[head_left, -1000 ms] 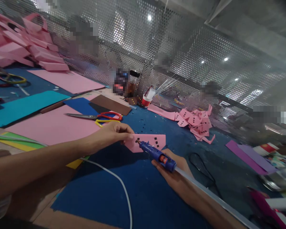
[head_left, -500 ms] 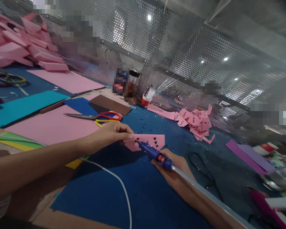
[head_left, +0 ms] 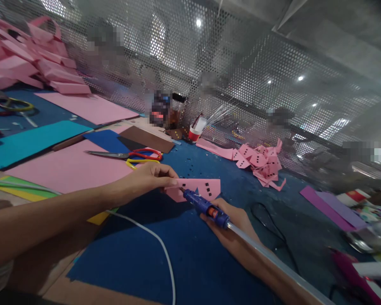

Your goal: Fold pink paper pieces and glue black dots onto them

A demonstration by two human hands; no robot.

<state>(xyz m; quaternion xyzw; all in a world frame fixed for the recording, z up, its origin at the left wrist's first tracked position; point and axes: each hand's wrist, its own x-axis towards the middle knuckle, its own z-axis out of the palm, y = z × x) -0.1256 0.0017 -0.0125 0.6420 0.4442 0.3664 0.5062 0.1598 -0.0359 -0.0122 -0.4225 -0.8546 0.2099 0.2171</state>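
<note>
Cluttered blue desk (head_left: 184, 254), mesh wall (head_left: 241, 63) behind. Low over it, left hand (head_left: 146, 180) pinches pink punched strip (head_left: 206, 186); right hand (head_left: 231, 228) grip clenched round glue gun (head_left: 205, 206), nozzle nudged slightly left, still on strip.

Craft table layout: held card piece at centre, supplies around it.
The left hand (head_left: 146, 180) pinches the card piece (head_left: 200, 186) at its left end, just above the table mat (head_left: 190, 258). The glue gun (head_left: 205, 206) lies in the right hand (head_left: 236, 231), in front and to the right of the piece, nozzle touching its near edge. A cord (head_left: 157, 242) runs on the mat under the left arm. The scissors (head_left: 130, 155) lie behind the left hand on a large paper sheet (head_left: 70, 169). A paper cup (head_left: 195, 133) stands further back, by the perforated screen (head_left: 241, 76). A heap of cut card pieces (head_left: 262, 163) is to the cup's right. A pile of folded paper (head_left: 34, 63) is at far left.
</note>
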